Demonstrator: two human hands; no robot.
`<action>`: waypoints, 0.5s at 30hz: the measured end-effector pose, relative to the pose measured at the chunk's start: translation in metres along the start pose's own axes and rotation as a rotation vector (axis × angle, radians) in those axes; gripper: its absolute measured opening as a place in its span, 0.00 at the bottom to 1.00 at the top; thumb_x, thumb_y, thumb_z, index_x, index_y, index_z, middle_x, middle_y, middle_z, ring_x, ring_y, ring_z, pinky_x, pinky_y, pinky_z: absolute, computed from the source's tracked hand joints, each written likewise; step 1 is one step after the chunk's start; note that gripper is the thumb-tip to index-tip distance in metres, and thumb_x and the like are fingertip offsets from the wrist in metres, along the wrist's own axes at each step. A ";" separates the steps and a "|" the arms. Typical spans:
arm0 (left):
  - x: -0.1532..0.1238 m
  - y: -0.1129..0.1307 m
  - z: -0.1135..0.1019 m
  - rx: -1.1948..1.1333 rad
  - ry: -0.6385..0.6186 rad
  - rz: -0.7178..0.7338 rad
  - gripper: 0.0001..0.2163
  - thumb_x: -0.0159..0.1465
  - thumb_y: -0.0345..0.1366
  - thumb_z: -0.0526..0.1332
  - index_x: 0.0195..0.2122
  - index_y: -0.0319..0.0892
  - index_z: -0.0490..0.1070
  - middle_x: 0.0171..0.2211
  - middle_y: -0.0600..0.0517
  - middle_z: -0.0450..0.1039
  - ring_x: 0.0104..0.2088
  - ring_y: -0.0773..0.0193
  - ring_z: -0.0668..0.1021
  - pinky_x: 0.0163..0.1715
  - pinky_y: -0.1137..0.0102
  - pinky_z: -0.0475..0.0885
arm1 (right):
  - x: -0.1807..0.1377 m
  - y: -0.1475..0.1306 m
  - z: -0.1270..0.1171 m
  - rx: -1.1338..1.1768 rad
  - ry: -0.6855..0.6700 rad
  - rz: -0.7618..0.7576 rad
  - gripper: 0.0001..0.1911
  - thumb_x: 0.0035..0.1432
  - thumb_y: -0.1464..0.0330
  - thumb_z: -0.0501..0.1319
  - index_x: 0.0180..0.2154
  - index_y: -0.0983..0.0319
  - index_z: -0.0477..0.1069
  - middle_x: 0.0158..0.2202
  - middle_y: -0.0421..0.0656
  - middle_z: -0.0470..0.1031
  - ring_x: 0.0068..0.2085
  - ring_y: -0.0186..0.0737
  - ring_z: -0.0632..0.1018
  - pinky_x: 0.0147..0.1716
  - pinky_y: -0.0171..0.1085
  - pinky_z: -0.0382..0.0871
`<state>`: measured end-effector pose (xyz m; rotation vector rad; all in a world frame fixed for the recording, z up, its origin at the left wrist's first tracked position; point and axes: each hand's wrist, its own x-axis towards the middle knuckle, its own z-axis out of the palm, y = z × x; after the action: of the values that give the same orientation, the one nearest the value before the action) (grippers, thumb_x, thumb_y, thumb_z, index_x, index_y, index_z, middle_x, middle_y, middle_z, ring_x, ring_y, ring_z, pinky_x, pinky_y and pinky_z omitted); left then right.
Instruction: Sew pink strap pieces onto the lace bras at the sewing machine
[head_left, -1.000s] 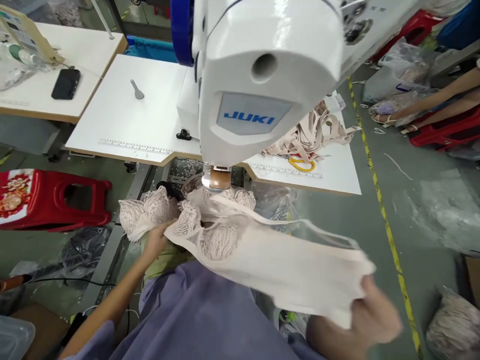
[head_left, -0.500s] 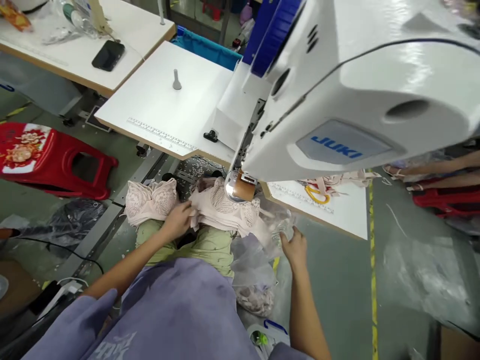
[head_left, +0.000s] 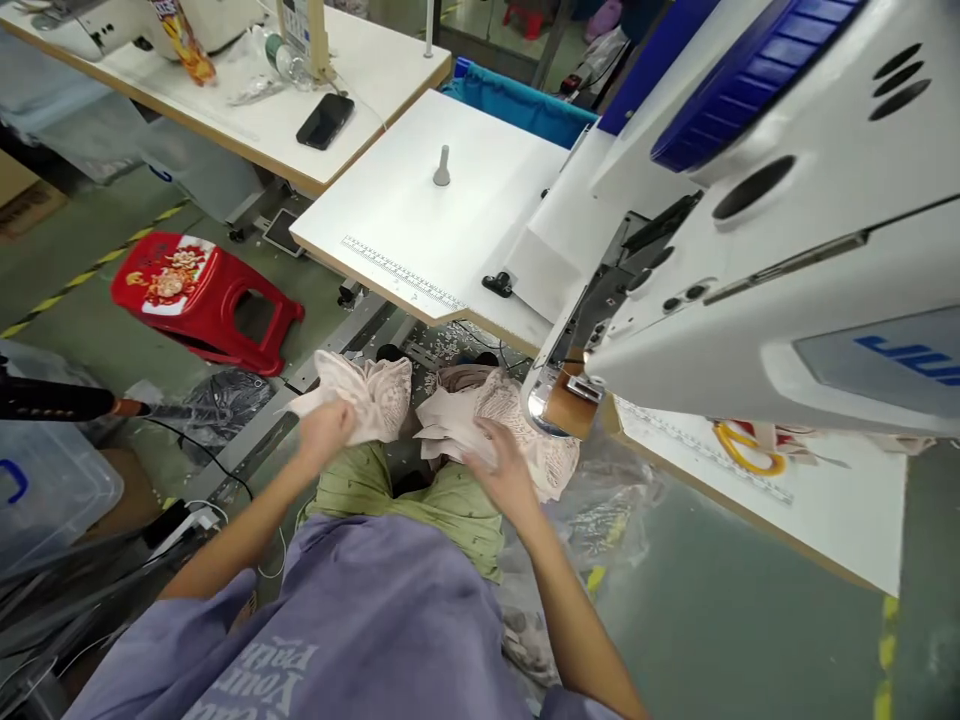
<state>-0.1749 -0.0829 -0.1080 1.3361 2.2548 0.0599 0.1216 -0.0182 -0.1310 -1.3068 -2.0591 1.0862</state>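
Note:
Two piles of pale pink lace garments lie on my lap, over green trousers. My left hand (head_left: 324,432) is closed on the left lace pile (head_left: 371,392). On the right lace pile (head_left: 465,418) rests my right hand (head_left: 504,462), fingers spread flat over the fabric. Both piles sit just below the edge of the white sewing table (head_left: 420,215). The big white sewing machine head (head_left: 780,250) hangs over the right pile, its lower end (head_left: 559,405) close to my right hand.
A red plastic stool (head_left: 206,300) stands on the floor at left. Behind is another table with a black phone (head_left: 325,120) and bottles. Yellow scissors (head_left: 739,448) lie on the table at right. Clear plastic bags (head_left: 607,510) sit by my right knee; a cable and power strip (head_left: 191,518) at left.
My right hand let go of the long pink garment, passed the plastic bag and came onto the right lace pile. My left hand shifted onto the left pile. My view swung left.

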 end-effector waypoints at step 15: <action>-0.012 0.176 0.038 -1.010 -0.978 0.475 0.19 0.59 0.52 0.66 0.35 0.39 0.74 0.31 0.51 0.74 0.31 0.64 0.74 0.34 0.70 0.70 | -0.059 -0.086 -0.169 0.212 -0.581 0.009 0.16 0.66 0.57 0.59 0.35 0.62 0.75 0.27 0.37 0.74 0.28 0.32 0.72 0.29 0.30 0.64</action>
<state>-0.0113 -0.0110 -0.0850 0.9386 0.8240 0.5067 0.2245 -0.0288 0.0387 -0.9682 -2.2380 1.7971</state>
